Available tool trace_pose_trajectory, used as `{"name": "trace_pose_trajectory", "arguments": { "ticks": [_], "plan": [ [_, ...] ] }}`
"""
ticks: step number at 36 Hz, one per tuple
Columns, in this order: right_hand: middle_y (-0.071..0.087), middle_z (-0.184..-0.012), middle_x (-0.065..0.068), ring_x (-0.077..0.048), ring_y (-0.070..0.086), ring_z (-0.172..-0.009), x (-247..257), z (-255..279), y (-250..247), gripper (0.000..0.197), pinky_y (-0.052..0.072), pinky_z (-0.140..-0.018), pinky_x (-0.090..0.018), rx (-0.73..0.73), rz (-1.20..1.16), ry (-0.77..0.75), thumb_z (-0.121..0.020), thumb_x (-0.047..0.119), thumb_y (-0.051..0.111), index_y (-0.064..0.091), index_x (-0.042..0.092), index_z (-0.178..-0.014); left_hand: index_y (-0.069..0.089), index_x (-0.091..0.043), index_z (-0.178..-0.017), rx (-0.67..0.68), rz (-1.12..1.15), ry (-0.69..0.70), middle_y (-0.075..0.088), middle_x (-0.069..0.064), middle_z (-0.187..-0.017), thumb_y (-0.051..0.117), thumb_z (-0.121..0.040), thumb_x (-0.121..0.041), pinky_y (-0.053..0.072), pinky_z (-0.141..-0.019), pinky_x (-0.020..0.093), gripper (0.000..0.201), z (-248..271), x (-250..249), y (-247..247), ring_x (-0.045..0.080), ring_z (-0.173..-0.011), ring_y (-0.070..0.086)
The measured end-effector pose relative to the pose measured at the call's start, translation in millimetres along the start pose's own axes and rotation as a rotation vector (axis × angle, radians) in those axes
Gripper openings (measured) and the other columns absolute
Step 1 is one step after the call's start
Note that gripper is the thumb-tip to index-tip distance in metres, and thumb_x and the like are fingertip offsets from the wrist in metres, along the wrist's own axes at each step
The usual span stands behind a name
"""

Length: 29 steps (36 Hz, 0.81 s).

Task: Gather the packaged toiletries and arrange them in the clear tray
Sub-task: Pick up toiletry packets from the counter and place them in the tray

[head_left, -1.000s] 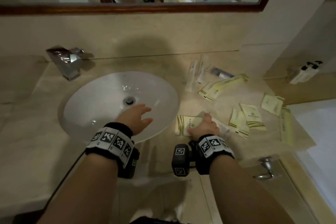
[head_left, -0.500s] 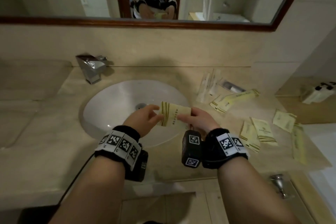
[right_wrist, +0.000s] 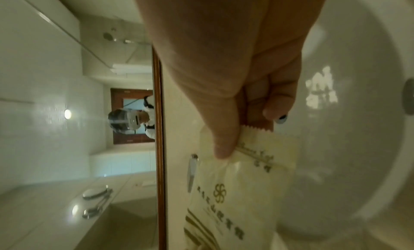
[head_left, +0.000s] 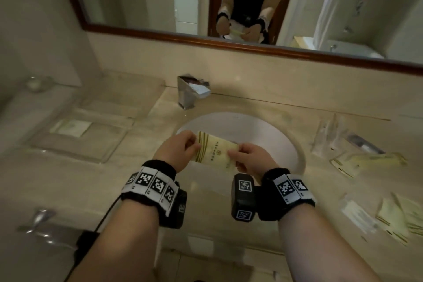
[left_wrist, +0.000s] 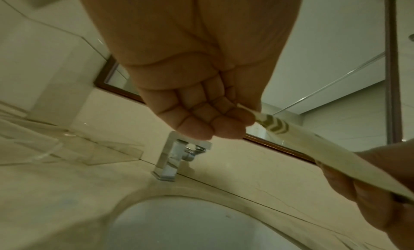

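Both hands hold one cream packet (head_left: 214, 152) with gold stripes above the front of the white basin (head_left: 270, 135). My left hand (head_left: 180, 149) pinches its striped left end; in the left wrist view the fingers (left_wrist: 215, 122) curl under that end of the packet (left_wrist: 313, 147). My right hand (head_left: 247, 158) pinches the right end, and the right wrist view has the thumb (right_wrist: 224, 144) pressed on the packet (right_wrist: 237, 192). The clear tray (head_left: 75, 144) sits on the counter at the left, with one flat packet (head_left: 71, 127) lying in it. More cream packets (head_left: 393, 215) lie on the counter at the right.
A chrome faucet (head_left: 191, 92) stands behind the basin. Clear-wrapped items (head_left: 332, 137) and a long packet (head_left: 366, 159) lie right of the basin. A small dish (head_left: 34, 83) sits at the far left. A mirror (head_left: 229, 2) spans the wall. A chrome handle (head_left: 37, 220) sticks out below the counter edge.
My right hand lifted the striped packet off the counter and brought it over the basin, where the left hand took its other end. The view has swung left, and the clear tray now shows.
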State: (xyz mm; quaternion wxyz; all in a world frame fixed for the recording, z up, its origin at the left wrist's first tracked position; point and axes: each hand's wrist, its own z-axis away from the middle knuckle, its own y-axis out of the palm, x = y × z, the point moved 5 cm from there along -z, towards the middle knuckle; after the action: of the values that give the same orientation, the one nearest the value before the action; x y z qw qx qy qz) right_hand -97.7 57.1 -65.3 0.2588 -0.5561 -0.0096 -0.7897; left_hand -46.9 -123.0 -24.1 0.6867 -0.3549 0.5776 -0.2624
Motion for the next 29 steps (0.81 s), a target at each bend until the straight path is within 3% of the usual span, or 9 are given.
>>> {"name": "trace_pose_trajectory", "arguments": {
  "ticks": [3, 5, 9, 13, 17, 21, 25, 29],
  "plan": [
    [0.057, -0.069, -0.005, -0.016, 0.049, -0.056, 10, -14, 23, 0.019, 0.042, -0.056, -0.025, -0.002, -0.026, -0.003, -0.088, 0.015, 0.064, 0.056, 0.016, -0.07, 0.054, -0.008, -0.116, -0.015, 0.032, -0.039, 0.064, 0.01, -0.107, 0.052, -0.094, -0.023, 0.046, -0.083, 0.032, 0.027, 0, 19, -16, 0.027, -0.098, 0.06],
    [0.061, -0.077, -0.007, -0.017, 0.055, -0.063, 22, -25, 49, 0.017, 0.046, -0.058, -0.025, 0.031, -0.05, 0.006, -0.088, 0.013, 0.063, 0.057, 0.015, -0.073, 0.052, -0.012, -0.122, -0.035, 0.056, -0.072, 0.065, 0.007, -0.108, 0.052, -0.093, -0.024, 0.045, -0.081, 0.029, 0.031, -2, 42, -34, 0.022, -0.094, 0.06],
    [0.065, -0.091, -0.013, -0.028, 0.063, -0.083, 46, -47, 107, 0.011, 0.054, -0.074, -0.036, 0.08, -0.103, 0.016, -0.088, 0.012, 0.063, 0.058, 0.014, -0.079, 0.051, -0.017, -0.123, -0.081, 0.072, -0.126, 0.061, -0.001, -0.095, 0.054, -0.092, -0.025, 0.044, -0.078, 0.026, 0.032, -9, 95, -71, 0.016, -0.091, 0.059],
    [0.064, -0.1, -0.02, -0.035, 0.065, -0.094, 70, -66, 164, 0.008, 0.057, -0.079, -0.046, 0.133, -0.199, 0.066, -0.088, 0.006, 0.061, 0.058, 0.009, -0.081, 0.05, -0.019, -0.126, -0.108, 0.057, -0.169, 0.056, -0.005, -0.089, 0.055, -0.091, -0.024, 0.042, -0.076, 0.025, 0.035, -17, 144, -106, 0.014, -0.084, 0.054],
    [0.061, -0.107, -0.024, -0.037, 0.063, -0.095, 90, -90, 222, 0.01, 0.056, -0.076, -0.044, 0.176, -0.272, 0.108, -0.089, 0.0, 0.058, 0.056, 0.007, -0.082, 0.045, -0.02, -0.133, -0.148, 0.067, -0.217, 0.06, 0.002, -0.109, 0.054, -0.091, -0.022, 0.045, -0.085, 0.028, 0.043, -24, 192, -135, 0.012, -0.088, 0.052],
    [0.06, -0.113, -0.023, -0.034, 0.062, -0.096, 103, -118, 282, 0.013, 0.056, -0.077, -0.041, 0.199, -0.32, 0.148, -0.09, -0.003, 0.054, 0.054, 0.009, -0.085, 0.038, -0.023, -0.14, -0.153, 0.117, -0.275, 0.053, 0.004, -0.129, 0.056, -0.091, -0.023, 0.044, -0.087, 0.026, 0.052, -27, 242, -159, 0.014, -0.092, 0.053],
    [0.059, -0.118, -0.023, -0.036, 0.061, -0.103, 112, -142, 330, 0.018, 0.054, -0.079, -0.042, 0.173, -0.325, 0.189, -0.091, -0.004, 0.052, 0.053, 0.005, -0.106, 0.038, -0.02, -0.14, -0.133, 0.119, -0.404, 0.05, 0.005, -0.136, 0.058, -0.09, -0.024, 0.047, -0.097, 0.033, 0.054, -30, 297, -177, 0.022, -0.108, 0.059],
    [0.058, -0.121, -0.022, -0.039, 0.059, -0.112, 117, -166, 364, 0.014, 0.053, -0.084, -0.046, 0.163, -0.265, 0.22, -0.091, -0.005, 0.052, 0.052, 0.01, -0.089, 0.038, -0.024, -0.14, -0.112, 0.144, -0.488, 0.052, 0.002, -0.134, 0.056, -0.091, -0.023, 0.049, -0.09, 0.032, 0.053, -35, 336, -188, 0.018, -0.106, 0.058]
  ]
}}
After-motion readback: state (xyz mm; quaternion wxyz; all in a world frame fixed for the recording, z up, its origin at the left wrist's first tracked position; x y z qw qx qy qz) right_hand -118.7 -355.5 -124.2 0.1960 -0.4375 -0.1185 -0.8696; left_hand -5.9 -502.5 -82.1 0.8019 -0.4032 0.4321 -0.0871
